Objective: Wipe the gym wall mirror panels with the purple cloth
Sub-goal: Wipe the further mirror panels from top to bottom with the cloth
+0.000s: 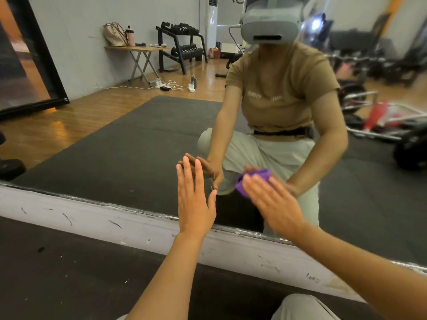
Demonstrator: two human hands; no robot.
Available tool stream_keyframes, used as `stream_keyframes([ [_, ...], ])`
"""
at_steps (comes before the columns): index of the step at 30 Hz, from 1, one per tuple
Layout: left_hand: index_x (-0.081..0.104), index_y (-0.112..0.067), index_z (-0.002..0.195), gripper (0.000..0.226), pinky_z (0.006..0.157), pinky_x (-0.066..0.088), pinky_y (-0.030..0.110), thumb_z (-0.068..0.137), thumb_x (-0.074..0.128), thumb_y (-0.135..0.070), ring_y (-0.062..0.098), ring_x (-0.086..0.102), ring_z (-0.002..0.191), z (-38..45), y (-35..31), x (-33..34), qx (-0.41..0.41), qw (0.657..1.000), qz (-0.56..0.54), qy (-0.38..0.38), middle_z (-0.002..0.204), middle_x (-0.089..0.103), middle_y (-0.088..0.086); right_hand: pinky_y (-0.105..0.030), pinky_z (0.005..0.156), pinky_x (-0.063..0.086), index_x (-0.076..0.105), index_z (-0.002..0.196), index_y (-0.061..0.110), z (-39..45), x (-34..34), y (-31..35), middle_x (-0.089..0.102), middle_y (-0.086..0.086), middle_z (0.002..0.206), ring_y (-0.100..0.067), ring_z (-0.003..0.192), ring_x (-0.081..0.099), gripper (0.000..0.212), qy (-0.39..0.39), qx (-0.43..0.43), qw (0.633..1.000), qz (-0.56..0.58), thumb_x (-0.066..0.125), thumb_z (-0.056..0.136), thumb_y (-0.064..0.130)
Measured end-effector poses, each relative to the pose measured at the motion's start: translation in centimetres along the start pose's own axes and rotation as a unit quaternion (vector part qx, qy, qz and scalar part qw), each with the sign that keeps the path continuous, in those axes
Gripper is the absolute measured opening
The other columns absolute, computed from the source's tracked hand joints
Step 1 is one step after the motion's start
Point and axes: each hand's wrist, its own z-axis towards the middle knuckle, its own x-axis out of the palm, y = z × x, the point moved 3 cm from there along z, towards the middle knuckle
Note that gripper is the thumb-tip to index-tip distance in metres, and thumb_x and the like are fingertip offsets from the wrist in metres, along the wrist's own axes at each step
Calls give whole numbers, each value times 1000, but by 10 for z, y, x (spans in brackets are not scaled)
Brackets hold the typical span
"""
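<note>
The wall mirror panel [138,139] fills most of the head view and reflects me crouching in front of it. My left hand [196,199] lies flat against the glass near its lower edge, fingers straight and spread. Just to its right, my right hand [270,204] presses the crumpled purple cloth [251,181] onto the glass with straight fingers. Most of the cloth is hidden under that hand; only a bunched purple edge shows above the fingertips.
A scuffed white base strip [92,218] runs below the mirror's bottom edge, with dark floor mat [69,273] in front of it. My knee [305,308] shows at the bottom. The glass reflects a dumbbell rack, a folding table, cables and gym equipment.
</note>
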Motion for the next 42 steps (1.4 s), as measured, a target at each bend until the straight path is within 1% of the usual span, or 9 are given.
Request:
stream_keyframes([
  [4, -31, -36, 152, 105, 124, 3, 45, 98, 59, -28, 20, -26, 152, -1, -7, 1, -4, 1000, -15, -3, 162, -35, -7, -46, 127, 6, 20, 156, -6, 66, -49, -71, 18, -20, 164, -37, 153, 13, 63, -128, 200, 971, 39, 49, 102, 7],
  [7, -30, -33, 152, 104, 124, 3, 44, 98, 58, -28, 18, -26, 151, 0, -12, 3, -14, 1000, -14, -15, 161, -37, -7, -47, 126, 8, 26, 154, -5, 76, -57, -86, 23, -20, 161, -39, 150, 19, 57, -158, 240, 957, 40, 49, 104, 10],
  [12, -13, -24, 160, 89, 124, -7, 41, 99, 52, -35, 25, -17, 154, -5, -24, 8, 33, 999, 13, -16, 167, -23, 3, -45, 127, 2, 12, 161, 8, 16, -13, -28, 4, -10, 169, -27, 157, 3, 73, -44, 58, 997, 9, 44, 96, 15],
  [16, 4, -23, 162, 76, 125, -7, 42, 99, 43, -38, 29, -9, 156, -8, -31, 12, 102, 993, 56, -20, 169, -12, 9, -42, 126, -8, 0, 162, 12, -61, 20, 18, -6, -8, 170, -26, 157, -5, 89, 84, -89, 992, -15, 48, 88, 19],
  [20, 1, -26, 162, 74, 125, -2, 45, 101, 38, -42, 29, -7, 156, -12, -34, 17, 128, 988, 86, 13, 169, -8, 10, -41, 126, -8, -3, 162, 13, -92, 32, 30, -2, -6, 169, -25, 156, -3, 119, 162, -111, 980, -15, 76, 73, 22],
  [25, -2, -29, 162, 72, 126, -1, 43, 102, 36, -42, 26, -11, 155, -11, -31, 18, 123, 988, 86, 23, 169, -14, 6, -40, 126, -8, -3, 162, 13, -90, 30, 26, -5, -5, 170, -24, 156, -5, 100, 134, -112, 985, -12, 53, 80, 10],
  [30, 3, -29, 162, 68, 123, 11, 50, 103, 36, -37, 26, -11, 155, -10, -29, 20, 127, 991, 46, 27, 169, -13, 4, -39, 127, -3, 0, 162, 9, -47, 5, -5, -6, -7, 170, -23, 157, -4, 82, 47, -18, 999, 15, 34, 87, 3],
  [37, 4, -28, 162, 67, 121, 10, 49, 104, 35, -40, 26, -10, 156, -11, -33, 18, 115, 992, 53, 25, 169, -13, 4, -46, 126, 13, 19, 158, 3, 28, -55, -90, 18, -11, 167, -24, 156, 8, 67, -110, 211, 970, 47, 55, 102, 10],
  [42, -3, -29, 162, 72, 125, 0, 44, 103, 37, -39, 28, -10, 155, -14, -38, 21, 119, 992, 48, 19, 169, -15, 5, -47, 126, 6, 9, 161, 7, -1, -39, -79, 8, -10, 169, -26, 157, 3, 77, -107, 220, 969, 40, 55, 99, 9],
])
